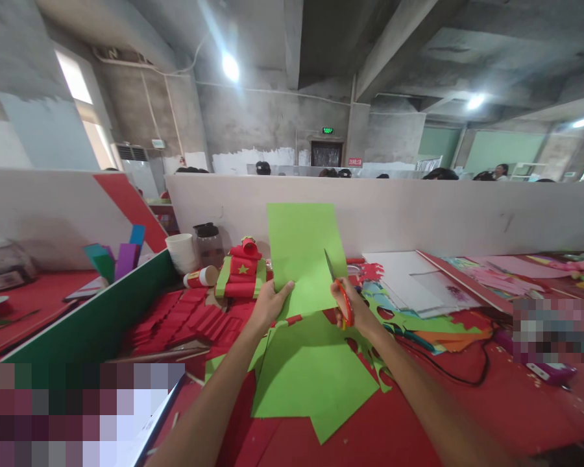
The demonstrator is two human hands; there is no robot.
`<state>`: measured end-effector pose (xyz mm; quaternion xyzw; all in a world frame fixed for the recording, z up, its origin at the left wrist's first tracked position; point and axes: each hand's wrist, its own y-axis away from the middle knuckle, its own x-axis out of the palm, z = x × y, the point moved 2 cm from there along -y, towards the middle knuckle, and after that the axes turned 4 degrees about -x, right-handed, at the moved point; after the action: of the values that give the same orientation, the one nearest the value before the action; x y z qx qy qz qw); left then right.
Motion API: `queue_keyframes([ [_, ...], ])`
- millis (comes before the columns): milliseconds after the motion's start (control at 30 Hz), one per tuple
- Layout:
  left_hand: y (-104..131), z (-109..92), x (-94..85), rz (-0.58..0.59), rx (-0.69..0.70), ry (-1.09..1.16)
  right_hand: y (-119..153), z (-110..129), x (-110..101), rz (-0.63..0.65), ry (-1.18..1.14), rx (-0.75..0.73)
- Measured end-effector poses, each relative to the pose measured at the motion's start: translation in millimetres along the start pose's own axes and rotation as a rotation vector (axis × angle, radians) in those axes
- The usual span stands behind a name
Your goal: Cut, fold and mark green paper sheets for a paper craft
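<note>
A sheet of light green paper [304,250] is held upright above the table. My left hand [271,301] grips its lower left edge, thumb on the near face. In my right hand [353,308] is a pair of scissors [344,301] with orange-red handles. Their dark blades point up and left, in front of the sheet's right side; whether they touch the paper I cannot tell. Below the hands, more green paper [311,373] lies on the red tabletop, its near edge notched. Green scraps with round holes [384,376] lie by my right forearm.
Folded red paper strips [185,321], a red-and-green paper model with a star [243,267], paper cups [181,253] and a dark-lidded jar [208,241] stand left. White sheets [399,279] and a purple tool with a black cord [540,363] lie right. A white partition [418,214] rises behind.
</note>
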<state>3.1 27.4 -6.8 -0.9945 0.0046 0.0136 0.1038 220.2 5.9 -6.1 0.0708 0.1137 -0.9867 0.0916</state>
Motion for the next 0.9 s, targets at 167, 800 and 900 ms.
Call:
queue_keyframes([
  [167, -2.9, 5.2, -1.8, -0.010, 0.019, -0.010, -0.4, -2.5, 0.3, -0.036, 0.024, -0.015],
  [800, 6.0, -7.5, 4.5, 0.015, -0.007, 0.006, 2.4, 5.3, -1.4, -0.001, 0.019, -0.057],
  [900, 8.0, -11.8, 6.7, 0.031, 0.001, 0.019, 2.3, 4.9, -1.9, 0.005, 0.029, -0.064],
])
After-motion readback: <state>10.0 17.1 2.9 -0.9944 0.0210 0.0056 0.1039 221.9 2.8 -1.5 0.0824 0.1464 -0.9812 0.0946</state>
